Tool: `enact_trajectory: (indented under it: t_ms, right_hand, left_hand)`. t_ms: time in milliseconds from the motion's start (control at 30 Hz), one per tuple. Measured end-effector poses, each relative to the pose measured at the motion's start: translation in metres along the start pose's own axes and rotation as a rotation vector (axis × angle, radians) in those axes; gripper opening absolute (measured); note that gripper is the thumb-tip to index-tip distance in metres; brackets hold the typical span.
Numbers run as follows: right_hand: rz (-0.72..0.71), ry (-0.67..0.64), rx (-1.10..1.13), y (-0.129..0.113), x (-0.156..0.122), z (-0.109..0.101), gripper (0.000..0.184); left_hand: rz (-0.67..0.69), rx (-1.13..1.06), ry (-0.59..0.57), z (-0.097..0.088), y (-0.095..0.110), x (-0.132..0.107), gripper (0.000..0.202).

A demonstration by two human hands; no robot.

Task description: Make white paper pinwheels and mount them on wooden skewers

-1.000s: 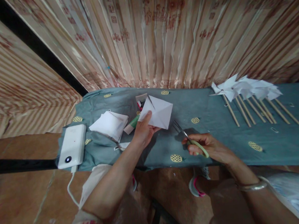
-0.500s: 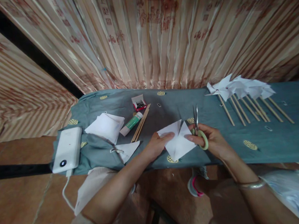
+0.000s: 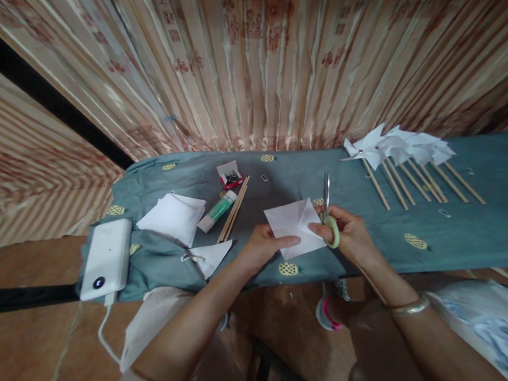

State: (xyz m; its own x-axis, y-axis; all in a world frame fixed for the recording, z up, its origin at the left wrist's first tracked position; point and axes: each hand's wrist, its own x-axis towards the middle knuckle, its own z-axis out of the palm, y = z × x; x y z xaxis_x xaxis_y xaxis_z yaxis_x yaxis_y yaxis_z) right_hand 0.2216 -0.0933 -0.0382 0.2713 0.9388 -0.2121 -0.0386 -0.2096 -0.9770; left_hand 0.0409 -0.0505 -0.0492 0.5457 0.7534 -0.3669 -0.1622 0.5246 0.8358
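Observation:
A white paper square (image 3: pixel 290 226) with a slit running in from its upper right part is held above the front of the cloth. My left hand (image 3: pixel 263 246) pinches its left side, thumb lying on top. In my right hand (image 3: pixel 349 232) is a pair of scissors (image 3: pixel 331 222) with light green handles; the blades are closed and point away from me. The right thumb also presses on the paper's right edge. Fingers beneath the sheet are hidden.
On the green cloth (image 3: pixel 371 257) lie a paper stack (image 3: pixel 171 218), a glue stick (image 3: pixel 218 210), wooden sticks (image 3: pixel 234 210), a small box of pins (image 3: pixel 230 176) and a cut paper piece (image 3: pixel 211 258). A power bank (image 3: pixel 106 257) sits left. Several paper pinwheels (image 3: pixel 403 145) lie right.
The paper square has been turned in my hands, and its slit now shows less open. The scissors stay in my right hand. The whole view has shifted slightly.

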Motion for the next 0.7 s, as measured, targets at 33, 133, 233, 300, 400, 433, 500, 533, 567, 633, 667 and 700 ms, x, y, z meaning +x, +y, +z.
enact_trajectory:
  t_ms: [33,133,233,300,400,433,500,533,567,633,667,700]
  right_hand:
    - [-0.004,0.01,0.01,-0.0002,0.0004,0.0,0.048]
    - [-0.016,0.045,0.049,-0.0003,0.0012,-0.0009,0.049]
    - [-0.006,0.071,0.07,-0.0001,0.0013,-0.002,0.048]
    - [-0.01,0.081,0.076,-0.0002,0.0009,-0.0022,0.049]
    - [-0.044,0.072,0.049,-0.0014,-0.0002,-0.001,0.045]
    - [-0.049,0.061,0.034,-0.0019,-0.0007,-0.0003,0.043]
    - [-0.041,0.038,0.019,-0.0031,-0.0016,0.0016,0.042]
    - [-0.03,0.03,0.022,-0.0037,-0.002,0.0027,0.042]
    - [-0.02,0.026,0.032,-0.0041,-0.0023,0.0038,0.043]
    - [-0.007,0.027,0.051,-0.0046,-0.0026,0.0059,0.043]
    - [-0.006,0.034,0.058,-0.0046,-0.0024,0.0066,0.043]
    - [-0.009,0.048,0.062,-0.0044,-0.0019,0.0069,0.044]
  left_hand:
    - [-0.003,0.016,-0.006,-0.0006,-0.0008,0.0001,0.037]
    - [-0.01,0.062,0.002,-0.0024,-0.0032,0.0012,0.031]
    - [-0.005,0.083,0.036,-0.0027,-0.0029,0.0021,0.029]
    - [0.001,0.079,0.076,-0.0019,-0.0009,0.0023,0.03]
    - [0.026,0.037,0.152,-0.0005,0.0029,0.0026,0.033]
    - [0.042,0.019,0.177,-0.0003,0.0038,0.0028,0.033]
    - [0.072,0.0,0.217,-0.0004,0.005,0.0036,0.032]
    - [0.084,-0.003,0.233,-0.0006,0.0052,0.0041,0.031]
    - [0.092,-0.001,0.246,-0.0011,0.005,0.0046,0.03]
    - [0.097,0.005,0.257,-0.0022,0.0042,0.0056,0.027]
    - [0.099,0.01,0.255,-0.0028,0.0037,0.0059,0.026]
    - [0.103,0.021,0.252,-0.0035,0.0031,0.0062,0.025]
